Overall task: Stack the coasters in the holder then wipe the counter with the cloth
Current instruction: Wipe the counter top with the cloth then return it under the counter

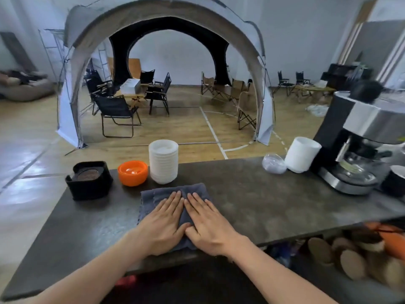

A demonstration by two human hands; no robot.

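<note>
A dark grey cloth [197, 190] lies flat on the dark counter [263, 207], near its front edge. My left hand [163, 222] and my right hand [208, 224] rest palm-down on it, side by side, thumbs touching, fingers straight and close together. At the counter's far left stands a black square holder [89, 183] with dark round coasters [88, 173] stacked inside it. Neither hand touches the holder.
An orange bowl [132, 173] and a stack of white bowls [163, 161] stand just behind the cloth. To the right are a clear lid [274, 164], a tilted stack of white cups [301, 154] and a coffee machine [355, 145]. Brown items sit on a lower shelf [350, 257].
</note>
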